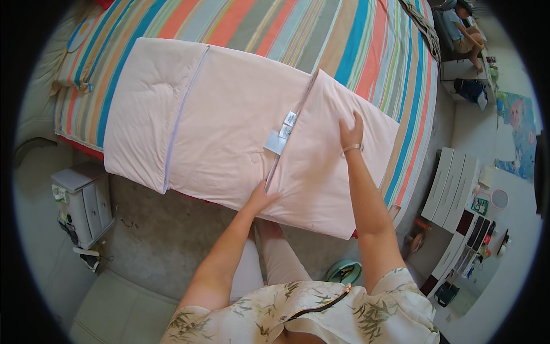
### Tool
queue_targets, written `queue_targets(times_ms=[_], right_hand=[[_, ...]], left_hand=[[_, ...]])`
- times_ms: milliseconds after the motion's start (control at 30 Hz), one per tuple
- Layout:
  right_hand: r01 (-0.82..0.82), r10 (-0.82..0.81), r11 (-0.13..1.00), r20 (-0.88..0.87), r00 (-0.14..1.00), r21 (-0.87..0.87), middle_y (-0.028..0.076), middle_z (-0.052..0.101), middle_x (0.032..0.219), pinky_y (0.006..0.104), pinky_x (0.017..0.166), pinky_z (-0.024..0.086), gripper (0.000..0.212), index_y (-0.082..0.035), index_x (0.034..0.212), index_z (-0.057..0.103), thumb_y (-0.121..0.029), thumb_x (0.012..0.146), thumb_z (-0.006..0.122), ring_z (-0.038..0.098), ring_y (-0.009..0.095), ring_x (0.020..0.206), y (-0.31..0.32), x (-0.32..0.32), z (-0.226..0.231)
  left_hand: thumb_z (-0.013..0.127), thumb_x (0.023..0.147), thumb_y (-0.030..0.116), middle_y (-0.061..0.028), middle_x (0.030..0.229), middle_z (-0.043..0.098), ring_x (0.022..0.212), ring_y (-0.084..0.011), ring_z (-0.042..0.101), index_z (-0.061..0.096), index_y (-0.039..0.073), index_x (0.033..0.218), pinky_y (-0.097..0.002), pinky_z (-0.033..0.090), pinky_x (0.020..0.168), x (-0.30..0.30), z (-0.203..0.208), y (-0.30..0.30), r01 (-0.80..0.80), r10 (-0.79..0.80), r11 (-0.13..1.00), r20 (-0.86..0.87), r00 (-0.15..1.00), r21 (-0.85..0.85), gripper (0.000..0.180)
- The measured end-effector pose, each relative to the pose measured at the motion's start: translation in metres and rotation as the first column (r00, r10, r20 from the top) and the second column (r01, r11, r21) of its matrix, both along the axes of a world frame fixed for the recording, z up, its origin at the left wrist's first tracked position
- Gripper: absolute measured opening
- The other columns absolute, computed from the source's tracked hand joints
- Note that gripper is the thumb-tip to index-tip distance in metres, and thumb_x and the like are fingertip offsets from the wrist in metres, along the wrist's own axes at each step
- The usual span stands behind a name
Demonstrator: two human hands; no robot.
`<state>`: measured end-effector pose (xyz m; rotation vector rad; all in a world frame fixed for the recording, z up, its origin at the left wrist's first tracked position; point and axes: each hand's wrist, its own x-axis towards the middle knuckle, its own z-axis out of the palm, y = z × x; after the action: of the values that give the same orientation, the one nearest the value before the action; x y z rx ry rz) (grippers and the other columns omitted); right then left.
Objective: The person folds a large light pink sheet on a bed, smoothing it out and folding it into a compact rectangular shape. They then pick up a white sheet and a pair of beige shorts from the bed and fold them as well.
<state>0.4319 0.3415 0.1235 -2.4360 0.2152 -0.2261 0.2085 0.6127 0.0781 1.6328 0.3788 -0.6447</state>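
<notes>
- Head view, main item: a pale pink quilt point(229, 123) lies flat on a bed with a striped bedspread point(240, 26), its near edge along the bedside.
- Quilt condition: a left flap point(150, 109) and a right flap point(323, 166) are folded inward over the middle panel; the edges of the two flaps are apart.
- Labels point(285, 132): white and pale, located along the edge of the right flap.
- Left hand point(260, 199): positioned at the near end of the right flap's edge, thumb spread to the right. Whether the fingers pinch the fabric cannot be determined.
- Right hand point(351, 133): over the right flap, fingers extended, thumb apart, grasping nothing. Contact with the fabric cannot be confirmed. A bracelet point(352, 148) encircles the wrist.
- Surroundings: a small cabinet point(91, 198) stands to the left; a green basin point(344, 270) sits on the floor near the right forearm; a drawer unit point(451, 186) stands to the right.
</notes>
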Motion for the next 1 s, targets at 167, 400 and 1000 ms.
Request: queue_targets(times_ms=[167,400,1000], right_hand=[[0.468,-0.494,0.832,-0.014,0.869,-0.298,0.023,0.033,0.136,0.0421,0.107,0.021,0.063,-0.002,0.130,0.037,-0.028,0.078,0.063,0.027,0.034,0.129,-0.073,-0.131,-0.041],[0.635,-0.685,0.728,-0.311,0.658,-0.260,0.024,0.031,0.138,0.0392,0.105,0.026,0.077,0.004,0.135,0.025,-0.037,0.079,0.060,0.032,0.036,0.127,-0.123,-0.205,-0.018],[0.632,-0.725,0.681,-0.458,0.514,-0.370,0.025,0.050,0.120,0.0431,0.093,0.039,0.067,0.002,0.124,0.044,-0.046,0.079,0.060,0.048,0.039,0.110,-0.115,-0.292,-0.040]], left_hand=[[0.068,0.074,0.035,-0.0184,0.100,0.061,0.093,-0.0271,0.059,0.051,-0.003,0.112,-0.0351,0.045,0.081,0.050,-0.003,-0.020,-0.082,0.082,0.997,0.005,0.997,0.002,0.056],[0.062,0.079,0.023,-0.0217,0.095,0.061,0.091,-0.0354,0.059,0.049,-0.005,0.110,-0.0400,0.046,0.078,0.087,0.014,-0.042,0.012,-0.082,0.893,0.135,0.987,0.449,0.044],[0.063,0.077,0.015,-0.0155,0.093,0.062,0.085,-0.0226,0.059,0.054,0.001,0.106,-0.0325,0.046,0.076,0.064,0.011,0.035,-0.101,0.077,0.986,0.169,0.983,0.136,0.034]])
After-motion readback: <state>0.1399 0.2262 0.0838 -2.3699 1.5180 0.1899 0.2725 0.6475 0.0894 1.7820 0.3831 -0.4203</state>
